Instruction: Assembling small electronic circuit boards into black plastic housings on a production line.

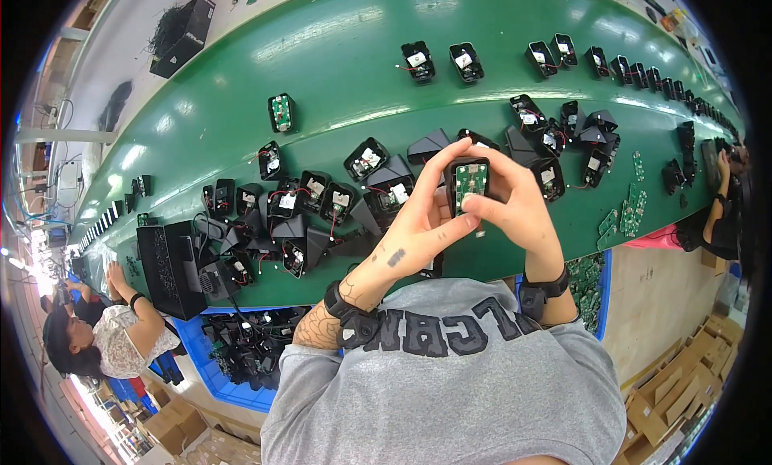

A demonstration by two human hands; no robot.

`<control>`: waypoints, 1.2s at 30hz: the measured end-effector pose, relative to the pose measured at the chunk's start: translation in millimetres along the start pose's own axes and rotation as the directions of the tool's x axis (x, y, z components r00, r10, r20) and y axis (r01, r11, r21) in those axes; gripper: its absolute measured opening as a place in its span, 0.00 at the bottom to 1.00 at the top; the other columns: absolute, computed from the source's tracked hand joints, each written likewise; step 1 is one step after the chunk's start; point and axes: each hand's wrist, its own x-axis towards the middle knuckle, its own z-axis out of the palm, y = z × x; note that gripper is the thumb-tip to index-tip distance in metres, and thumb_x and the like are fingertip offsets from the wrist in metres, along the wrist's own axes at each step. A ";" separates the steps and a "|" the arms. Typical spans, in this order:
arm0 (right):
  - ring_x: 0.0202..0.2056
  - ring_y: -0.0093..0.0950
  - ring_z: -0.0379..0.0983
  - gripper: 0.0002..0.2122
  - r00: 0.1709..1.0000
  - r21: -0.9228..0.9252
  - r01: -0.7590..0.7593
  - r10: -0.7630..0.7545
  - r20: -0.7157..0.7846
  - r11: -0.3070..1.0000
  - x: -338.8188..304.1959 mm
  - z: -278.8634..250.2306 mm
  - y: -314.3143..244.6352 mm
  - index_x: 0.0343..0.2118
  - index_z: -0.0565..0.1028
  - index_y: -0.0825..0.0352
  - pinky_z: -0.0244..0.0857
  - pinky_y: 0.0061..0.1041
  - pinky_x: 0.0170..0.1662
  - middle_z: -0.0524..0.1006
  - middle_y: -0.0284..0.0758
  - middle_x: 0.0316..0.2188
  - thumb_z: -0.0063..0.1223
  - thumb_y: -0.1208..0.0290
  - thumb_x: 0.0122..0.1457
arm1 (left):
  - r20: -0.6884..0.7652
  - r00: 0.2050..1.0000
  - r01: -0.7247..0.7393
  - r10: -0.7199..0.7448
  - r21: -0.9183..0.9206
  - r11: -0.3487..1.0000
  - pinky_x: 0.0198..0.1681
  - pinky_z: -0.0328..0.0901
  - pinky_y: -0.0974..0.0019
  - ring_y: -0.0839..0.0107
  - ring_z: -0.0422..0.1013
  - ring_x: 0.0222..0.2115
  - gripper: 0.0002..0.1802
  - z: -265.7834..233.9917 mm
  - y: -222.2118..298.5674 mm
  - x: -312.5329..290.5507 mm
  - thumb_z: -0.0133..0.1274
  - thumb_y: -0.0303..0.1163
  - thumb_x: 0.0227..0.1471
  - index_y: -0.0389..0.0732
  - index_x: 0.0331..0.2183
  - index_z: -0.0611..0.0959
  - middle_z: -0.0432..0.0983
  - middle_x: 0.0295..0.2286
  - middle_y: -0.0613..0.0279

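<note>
Above the near edge of the green bench, both hands grip one small black plastic housing with a green circuit board (471, 180) set in its open face. My left hand (422, 216) wraps its left side and far end. On the other side, my right hand (519, 199) curls round the housing, and its thumb presses on the lower part of the board. Fingers hide most of the housing's sides. Close by lie more open black housings, among them one housing (367, 159) with a white part and thin red wires inside.
On the green bench (338, 71), housings form a long row toward the far right. Loose circuit boards (634, 207) lie at the right. A black box (165, 264) stands left, above a blue bin (201, 360) of black parts. Other people work at both sides; cardboard (675, 384) lies lower right.
</note>
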 end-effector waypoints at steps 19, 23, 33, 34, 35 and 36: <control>0.40 0.20 0.72 0.24 0.997 0.246 -0.065 0.070 -0.014 0.967 6.9 1.3 12.9 0.54 0.68 0.71 0.68 0.21 0.41 0.75 0.33 0.41 0.60 0.77 0.54 | -0.017 0.997 0.073 -0.071 0.121 0.990 0.23 0.61 0.74 0.79 0.61 0.21 0.44 5.4 -3.8 1.6 0.41 0.18 0.58 0.53 0.65 0.38 0.64 0.39 0.60; 0.39 0.21 0.73 0.22 0.995 0.237 -0.085 0.096 -0.038 0.968 7.8 5.5 8.6 0.52 0.70 0.72 0.69 0.21 0.39 0.76 0.34 0.41 0.60 0.78 0.54 | -0.049 0.997 0.060 -0.054 0.131 0.990 0.23 0.63 0.75 0.80 0.62 0.21 0.42 2.9 -6.8 2.2 0.41 0.17 0.57 0.51 0.65 0.41 0.64 0.40 0.60; 0.46 0.27 0.72 0.24 1.000 0.054 0.004 -0.004 0.001 0.999 22.7 4.5 4.2 0.51 0.71 0.69 0.67 0.27 0.48 0.75 0.36 0.46 0.62 0.78 0.49 | -0.135 0.989 -0.054 0.058 0.032 0.998 0.29 0.70 0.65 0.73 0.68 0.23 0.35 -7.0 -19.1 8.0 0.44 0.15 0.55 0.51 0.59 0.52 0.66 0.38 0.58; 0.46 0.27 0.72 0.24 1.000 0.051 0.010 -0.010 0.002 0.999 22.9 -1.1 4.1 0.51 0.71 0.69 0.67 0.27 0.48 0.75 0.36 0.46 0.62 0.78 0.49 | -0.144 0.989 0.002 -0.020 -0.124 0.992 0.39 0.71 0.58 0.66 0.73 0.32 0.36 -10.8 -20.9 7.7 0.45 0.18 0.55 0.52 0.59 0.50 0.68 0.42 0.52; 0.50 0.32 0.70 0.25 0.949 -0.211 0.300 -0.313 -0.033 0.930 24.7 -12.2 6.0 0.51 0.72 0.69 0.64 0.31 0.52 0.74 0.39 0.48 0.62 0.77 0.47 | -0.157 0.987 -0.013 -0.022 -0.220 0.975 0.43 0.71 0.59 0.65 0.74 0.36 0.36 -9.1 -14.5 9.0 0.46 0.19 0.56 0.52 0.59 0.48 0.67 0.46 0.47; 0.54 0.37 0.68 0.25 0.810 -0.459 0.525 -0.586 0.011 0.717 24.5 -23.1 7.6 0.50 0.73 0.68 0.61 0.36 0.56 0.74 0.41 0.49 0.63 0.76 0.45 | -0.169 0.985 -0.030 -0.025 -0.316 0.948 0.46 0.70 0.60 0.63 0.75 0.40 0.36 -6.8 -7.7 9.7 0.46 0.21 0.57 0.52 0.59 0.47 0.66 0.49 0.42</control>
